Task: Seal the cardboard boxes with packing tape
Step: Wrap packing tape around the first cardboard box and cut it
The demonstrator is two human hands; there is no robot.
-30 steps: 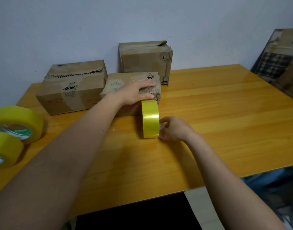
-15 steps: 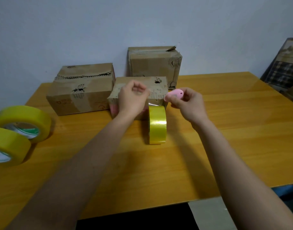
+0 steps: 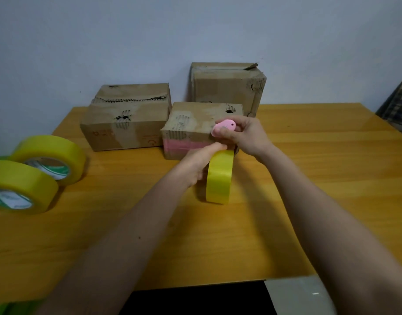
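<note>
Pink plastic cutter in right grip — left grip pinches upright yellow tape roll beside small cardboard box.

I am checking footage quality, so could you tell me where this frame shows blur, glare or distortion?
Head view: the two spare tape rolls at the left edge are smeared; glare sits on the table at far right; wide-angle stretch enlarges both forearms; the pink cutter stays fairly sharp.
</note>
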